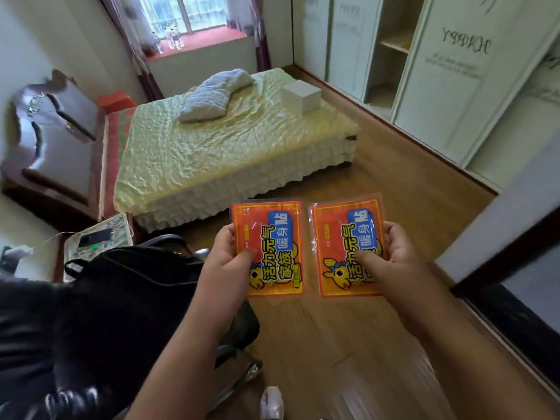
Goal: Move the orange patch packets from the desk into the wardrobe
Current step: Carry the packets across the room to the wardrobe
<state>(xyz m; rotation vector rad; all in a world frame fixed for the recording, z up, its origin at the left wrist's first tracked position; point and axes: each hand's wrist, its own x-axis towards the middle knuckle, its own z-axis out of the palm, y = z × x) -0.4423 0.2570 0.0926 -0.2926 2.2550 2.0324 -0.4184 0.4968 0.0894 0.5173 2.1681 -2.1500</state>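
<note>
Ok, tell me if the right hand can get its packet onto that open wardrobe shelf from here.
Probably not yet. The right hand holds its orange packet over the floor, while the wardrobe shelf lies well beyond it, past the bed corner. The gap between the sliding doors looks open, so nothing blocks it.

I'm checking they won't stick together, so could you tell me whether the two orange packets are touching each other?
Apart. The head view shows a strip of wooden floor between the left packet and the right packet.
</note>
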